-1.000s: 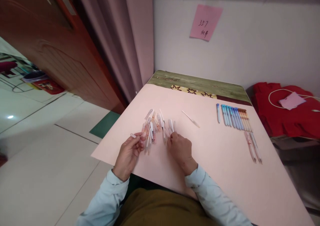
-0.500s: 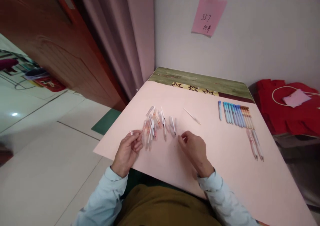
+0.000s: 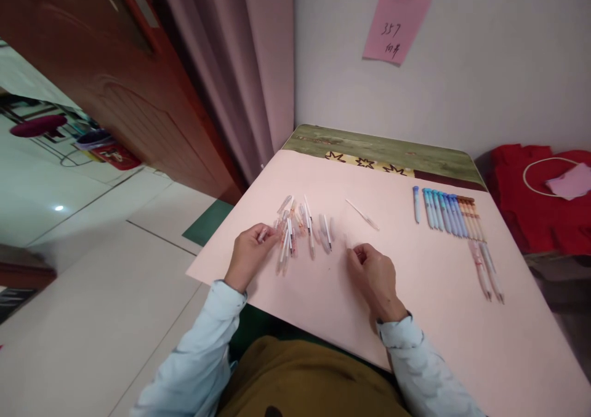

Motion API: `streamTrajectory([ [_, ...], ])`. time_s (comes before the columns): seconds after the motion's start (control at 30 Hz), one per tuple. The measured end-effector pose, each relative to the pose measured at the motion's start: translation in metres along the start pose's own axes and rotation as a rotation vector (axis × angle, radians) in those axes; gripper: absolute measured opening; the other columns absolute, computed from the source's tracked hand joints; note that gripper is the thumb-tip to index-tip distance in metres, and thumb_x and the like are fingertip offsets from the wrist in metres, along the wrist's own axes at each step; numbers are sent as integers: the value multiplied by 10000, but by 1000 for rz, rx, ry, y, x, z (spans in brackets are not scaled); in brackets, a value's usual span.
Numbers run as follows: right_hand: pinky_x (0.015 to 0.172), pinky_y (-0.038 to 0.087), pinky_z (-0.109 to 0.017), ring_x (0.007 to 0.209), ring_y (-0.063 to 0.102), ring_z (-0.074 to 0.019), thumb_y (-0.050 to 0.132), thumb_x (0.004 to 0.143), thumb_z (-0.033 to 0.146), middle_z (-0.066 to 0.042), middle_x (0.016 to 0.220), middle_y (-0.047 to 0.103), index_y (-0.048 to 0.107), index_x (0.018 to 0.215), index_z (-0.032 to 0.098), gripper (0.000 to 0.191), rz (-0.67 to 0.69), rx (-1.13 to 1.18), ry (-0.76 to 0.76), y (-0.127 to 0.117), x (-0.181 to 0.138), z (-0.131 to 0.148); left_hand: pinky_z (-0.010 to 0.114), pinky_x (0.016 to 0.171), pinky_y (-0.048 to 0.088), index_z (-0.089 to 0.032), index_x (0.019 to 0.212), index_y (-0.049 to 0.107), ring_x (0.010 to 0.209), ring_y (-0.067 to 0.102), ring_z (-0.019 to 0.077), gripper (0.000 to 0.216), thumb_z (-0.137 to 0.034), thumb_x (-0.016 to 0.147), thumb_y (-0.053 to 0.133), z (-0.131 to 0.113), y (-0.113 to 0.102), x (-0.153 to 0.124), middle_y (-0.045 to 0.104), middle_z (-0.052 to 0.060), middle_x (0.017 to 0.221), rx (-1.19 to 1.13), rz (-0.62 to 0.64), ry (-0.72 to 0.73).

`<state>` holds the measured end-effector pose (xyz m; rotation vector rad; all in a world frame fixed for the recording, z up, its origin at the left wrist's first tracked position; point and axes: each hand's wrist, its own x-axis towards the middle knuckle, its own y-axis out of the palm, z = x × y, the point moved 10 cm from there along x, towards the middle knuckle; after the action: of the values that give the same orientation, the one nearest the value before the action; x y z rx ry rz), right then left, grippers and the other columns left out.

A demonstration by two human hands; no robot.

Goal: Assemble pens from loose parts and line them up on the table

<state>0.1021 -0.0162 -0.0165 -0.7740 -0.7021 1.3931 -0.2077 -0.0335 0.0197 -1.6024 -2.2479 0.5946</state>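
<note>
My left hand [image 3: 250, 252] is closed in a pinch at the left edge of a loose pile of pen parts [image 3: 292, 229]. A bit of something whitish shows between its fingers, too small to name. The pile mixes clear and pinkish barrels with white refills. To its right, over the table, my right hand [image 3: 375, 276] pinches a small translucent pen part [image 3: 346, 241], faint and partly hidden by the fingers. Between the hands lie a few grey clear pieces and a white refill [image 3: 327, 231]. A white refill with a clear end [image 3: 362, 214] lies farther back.
At the right of the pink-covered table [image 3: 438, 318] lies a row of pens [image 3: 446, 215] in blue, purple and brown. Two pale pens [image 3: 486, 271] lie below it. Red cloth [image 3: 521, 201] is beyond the right edge; a wooden door [image 3: 152, 103] stands left.
My right hand has shifted slightly right, away from the grey pieces, and a pale pen part now shows at its fingertips. My left hand has turned and reached closer over the pile's edge.
</note>
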Motion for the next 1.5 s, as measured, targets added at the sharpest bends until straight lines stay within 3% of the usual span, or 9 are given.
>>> streamTrajectory([
  [0.23, 531, 331, -250, 550, 587, -152, 515, 858, 431, 7, 641, 665, 660, 799, 213, 268, -65, 111, -20, 0, -2, -6, 240, 580, 352, -176, 649, 603, 597, 480, 136, 171, -341, 655, 645, 8, 6, 42, 552, -20, 592, 110, -8, -28],
  [0.4, 533, 331, -247, 567, 595, -155, 515, 860, 436, 11, 649, 670, 660, 818, 220, 264, -47, 106, -6, 3, -2, -7, 260, 561, 321, -197, 588, 589, 592, 519, 158, 183, -347, 685, 628, 7, 32, 38, 582, 1, 563, 364, 126, -58],
  [0.53, 535, 330, -243, 572, 597, -148, 506, 864, 430, 10, 653, 669, 664, 830, 217, 267, -54, 94, -23, 3, -2, -6, 285, 557, 295, -210, 576, 593, 635, 554, 197, 250, -423, 699, 638, 8, 41, 34, 598, 37, 584, 570, 120, -105],
  [0.93, 560, 343, -242, 607, 607, -149, 523, 866, 412, 16, 677, 678, 663, 856, 220, 238, -42, 81, -20, 4, -2, -4, 285, 567, 346, -196, 634, 647, 733, 633, 244, 280, -471, 677, 676, 3, 60, 36, 670, 102, 713, 669, 165, -192],
  [1.07, 565, 353, -246, 602, 605, -155, 512, 869, 417, 15, 677, 681, 659, 850, 219, 248, -45, 84, -24, 3, -2, -4, 294, 544, 355, -195, 521, 605, 610, 601, 219, 278, -423, 645, 703, 10, 68, 39, 622, 70, 582, 563, 202, -231],
  [1.2, 565, 380, -248, 595, 612, -160, 514, 862, 417, 1, 673, 684, 656, 829, 207, 256, -80, 137, -69, -1, -3, -1, 293, 525, 366, -184, 415, 562, 464, 514, 163, 315, -335, 673, 660, 11, 67, 34, 533, 37, 422, 312, 209, -228],
  [1.33, 580, 437, -222, 551, 614, -120, 538, 860, 373, -1, 690, 687, 633, 816, 195, 207, -66, 335, -222, -3, -11, 17, 254, 459, 298, -164, 489, 584, 408, 407, 98, 267, -337, 675, 665, -4, 58, 22, 542, 6, 447, -9, 130, -191],
  [1.5, 481, 406, -191, 454, 541, -95, 593, 846, 339, 32, 553, 599, 616, 778, 197, 159, 38, 510, -366, 6, -23, 41, 223, 410, 192, -164, 602, 560, 391, 305, 49, 268, -371, 691, 706, -38, 70, 7, 638, 13, 583, -405, 175, -162],
])
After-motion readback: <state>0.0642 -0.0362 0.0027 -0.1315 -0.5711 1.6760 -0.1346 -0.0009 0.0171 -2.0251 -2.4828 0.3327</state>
